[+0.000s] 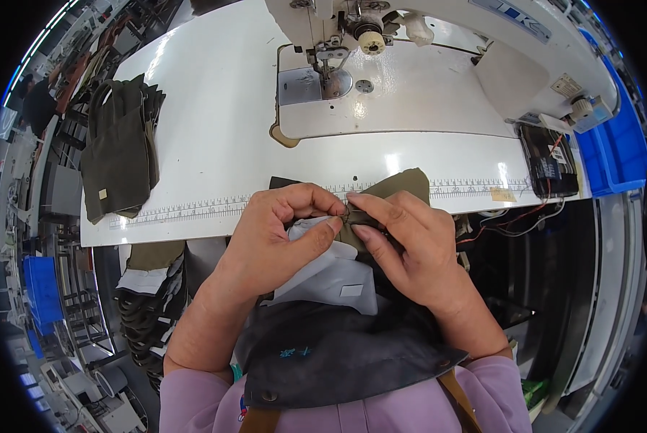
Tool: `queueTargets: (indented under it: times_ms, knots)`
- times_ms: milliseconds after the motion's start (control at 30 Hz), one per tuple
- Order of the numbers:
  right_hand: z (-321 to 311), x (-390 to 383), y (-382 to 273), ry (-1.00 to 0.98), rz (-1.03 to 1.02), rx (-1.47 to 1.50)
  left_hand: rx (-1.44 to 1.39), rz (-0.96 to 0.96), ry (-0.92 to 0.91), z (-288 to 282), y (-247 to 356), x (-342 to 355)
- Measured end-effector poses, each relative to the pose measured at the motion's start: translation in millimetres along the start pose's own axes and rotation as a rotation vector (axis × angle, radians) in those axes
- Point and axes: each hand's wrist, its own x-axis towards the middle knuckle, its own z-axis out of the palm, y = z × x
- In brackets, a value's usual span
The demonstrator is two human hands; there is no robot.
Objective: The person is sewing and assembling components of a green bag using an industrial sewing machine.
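Observation:
Both my hands meet at the front edge of the white sewing table (215, 184), fingertips almost touching. My left hand (276, 231) pinches the edge of an olive fabric piece (408, 183) between thumb and forefinger. My right hand (406, 245) grips the same piece close by, thumb below and fingers above. Light grey fabric (330, 281) with a small white label hangs below my hands, over a dark apron (338, 353). Exactly how the layers join between my fingertips is too small to tell.
A white sewing machine (395, 86) stands at the back, its needle over a metal plate. On the left lies a stack of dark olive cut pieces (117, 155). More fabric pieces (146, 303) hang below the table's left front. A blue bin (615, 155) is at the right.

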Motion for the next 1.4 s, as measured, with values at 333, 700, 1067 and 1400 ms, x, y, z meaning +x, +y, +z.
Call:
queueTargets:
  times_ms: [333, 700, 1067, 1400]
  knots:
    - [9, -12, -5, -0.018, 0.377, 1.021, -0.115, -0.04, -0.189, 1, 29, -4]
    - [-50, -2, -11, 0.281, 0.375, 0.941, 0.09, 0.031, 0.03, 0, 6, -29]
    - [-22, 8, -13, -0.082, -0.122, -0.132, 0.006, 0.04, 0.026, 0, -1, -22]
    - [-30, 19, -22, -0.154, -0.186, -0.311, 0.057, 0.103, 0.083, 8, 4, -19]
